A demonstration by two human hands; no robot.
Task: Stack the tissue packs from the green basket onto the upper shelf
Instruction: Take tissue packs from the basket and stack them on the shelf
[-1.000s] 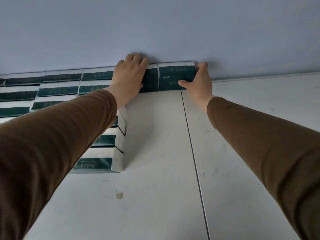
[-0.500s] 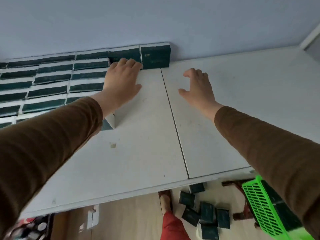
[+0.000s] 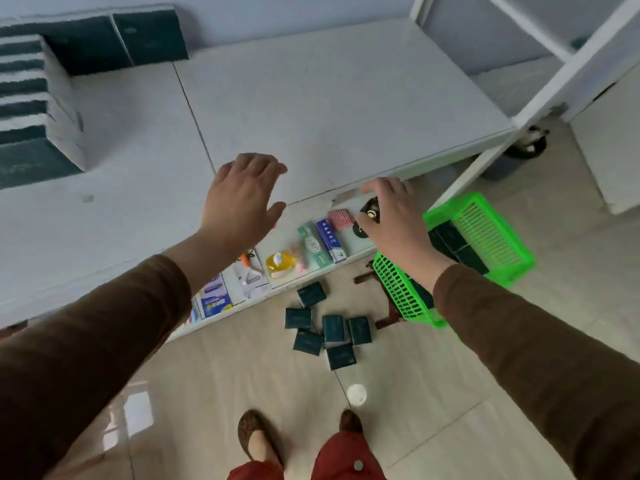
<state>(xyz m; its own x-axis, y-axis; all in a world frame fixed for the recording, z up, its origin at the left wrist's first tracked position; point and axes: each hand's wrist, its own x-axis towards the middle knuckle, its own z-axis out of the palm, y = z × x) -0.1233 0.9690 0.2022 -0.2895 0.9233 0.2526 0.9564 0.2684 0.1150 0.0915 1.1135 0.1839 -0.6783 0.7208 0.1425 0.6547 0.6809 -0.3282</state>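
1. Over the front edge of the upper shelf [image 3: 329,109], the left hand [image 3: 242,199] hangs with fingers spread and relaxed, holding nothing; the right hand [image 3: 394,220] is just past that edge, fingers loosely bent and likewise empty.
2. Far beyond the left hand's fingertips, against the back wall, stand the stacked tissue packs [image 3: 38,98], in stepped rows at the shelf's left end.
4. Below and just beyond the right hand's wrist sits the green basket [image 3: 485,244], with dark packs [image 3: 457,244] inside; how many remain I cannot tell, since the arm covers part of it.
5. Beneath the gap between both hands, several loose packs [image 3: 329,327] lie scattered on the floor, near the basket's near corner.
6. Judged from this, the step in hand is the return reach: both hands are empty between a placement and the next pickup.
7. The next move calls for lowering the right hand into the basket, which probably means bending, closing the fingers round one or more packs, then lifting them to the open shelf space right of the stack.
8. The floor packs may also need gathering, though the task names only the basket.
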